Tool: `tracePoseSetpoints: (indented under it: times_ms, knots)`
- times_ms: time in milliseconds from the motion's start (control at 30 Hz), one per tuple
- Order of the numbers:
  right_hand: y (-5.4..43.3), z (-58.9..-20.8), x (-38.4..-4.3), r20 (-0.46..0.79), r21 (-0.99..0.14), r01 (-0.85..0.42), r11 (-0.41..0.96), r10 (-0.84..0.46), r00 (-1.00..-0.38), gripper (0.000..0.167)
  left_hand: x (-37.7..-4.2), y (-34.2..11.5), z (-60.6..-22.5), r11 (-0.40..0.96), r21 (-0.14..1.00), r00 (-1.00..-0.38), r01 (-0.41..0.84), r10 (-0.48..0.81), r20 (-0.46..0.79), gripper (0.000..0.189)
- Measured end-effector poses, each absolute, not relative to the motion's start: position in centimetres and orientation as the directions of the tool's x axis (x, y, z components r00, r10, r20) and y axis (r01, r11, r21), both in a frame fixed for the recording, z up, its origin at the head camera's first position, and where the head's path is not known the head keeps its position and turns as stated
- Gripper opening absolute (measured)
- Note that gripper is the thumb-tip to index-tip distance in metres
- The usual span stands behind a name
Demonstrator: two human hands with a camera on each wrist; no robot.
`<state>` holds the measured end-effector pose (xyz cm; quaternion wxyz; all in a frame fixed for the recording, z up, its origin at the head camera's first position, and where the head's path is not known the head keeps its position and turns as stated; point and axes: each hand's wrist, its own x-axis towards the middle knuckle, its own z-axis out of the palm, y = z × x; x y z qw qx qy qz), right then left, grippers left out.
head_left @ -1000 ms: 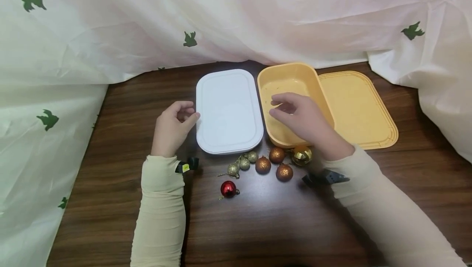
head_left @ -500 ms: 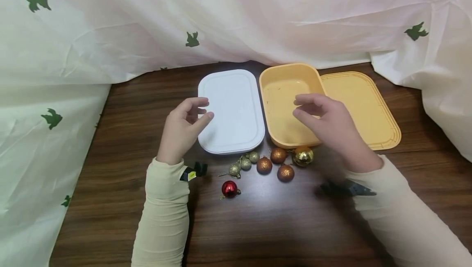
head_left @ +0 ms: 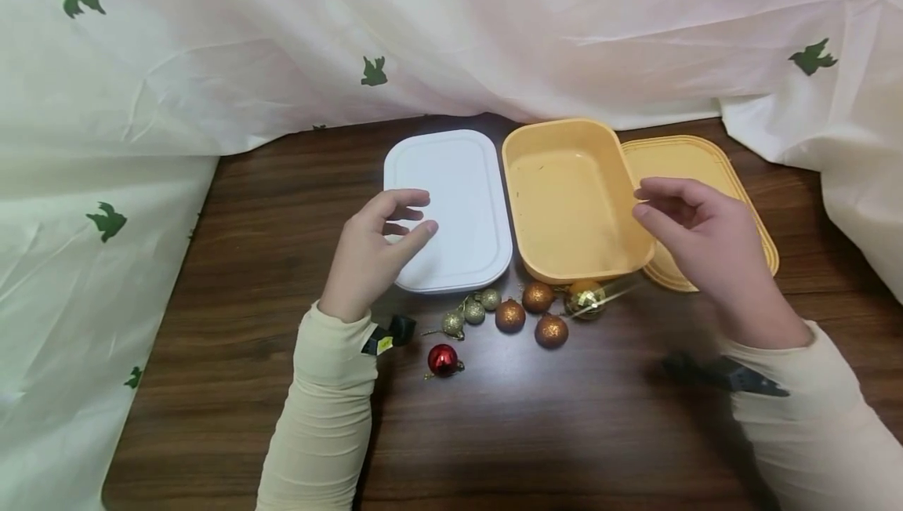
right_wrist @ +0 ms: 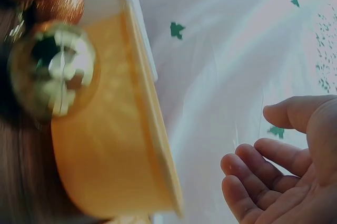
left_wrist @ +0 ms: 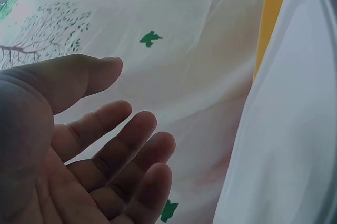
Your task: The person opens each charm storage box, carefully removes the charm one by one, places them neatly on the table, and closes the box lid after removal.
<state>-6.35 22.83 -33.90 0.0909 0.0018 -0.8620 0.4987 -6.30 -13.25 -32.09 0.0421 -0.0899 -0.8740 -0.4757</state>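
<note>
My left hand [head_left: 377, 248] hovers over the left part of the white lidded box [head_left: 455, 205], fingers loosely bent and holding nothing. In the left wrist view its thumb and fingers stand apart beside the white lid [left_wrist: 287, 129]. My right hand [head_left: 712, 252], likewise holding nothing, hangs above the yellow lid [head_left: 680, 170], fingertips near the right rim of the open yellow box [head_left: 582, 205]. In front of the boxes lie a shiny gold ball [head_left: 584, 299], several copper glitter balls [head_left: 552, 331], several small pale-gold glitter balls [head_left: 453, 324] and a red ball [head_left: 443, 360], all Christmas baubles.
The dark wooden table [head_left: 508, 433] bears everything. A white cloth [head_left: 451, 33] with green bird shapes hangs behind and along both sides. The two boxes stand side by side, with the yellow lid lying flat to their right. A dark wrist strap [head_left: 388, 336] circles the left sleeve.
My right hand has moved right, from over the yellow box to over its lid. The left hand has shifted right, over the white lid. The baubles and boxes stay put.
</note>
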Motion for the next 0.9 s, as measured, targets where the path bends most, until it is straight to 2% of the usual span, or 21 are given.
tracePoseSetpoints:
  times_ms: [333,600,767,900]
  knots:
    - [25.8,-35.9,-5.6,0.068,-0.849,0.043,0.526,0.190,-0.979,0.040,-6.4,-11.8,-32.5,0.522,0.828,-0.976,0.207,0.171,0.136,0.033]
    - [29.0,-37.1,-5.4,0.076,-0.806,0.079,0.587,0.235,-0.969,0.043,-6.3,-10.5,-33.0,0.526,0.805,-0.954,0.274,0.255,0.158,0.033]
    - [31.0,-37.7,-5.8,0.076,-0.726,0.110,0.679,0.237,-0.968,0.046,-6.4,-9.9,-33.2,0.526,0.784,-0.932,0.329,0.318,0.177,0.034]
    - [32.6,-38.1,-6.4,0.028,-0.637,0.169,0.752,0.241,-0.970,0.052,-6.3,-9.7,-33.3,0.520,0.781,-0.922,0.346,0.342,0.181,0.034]
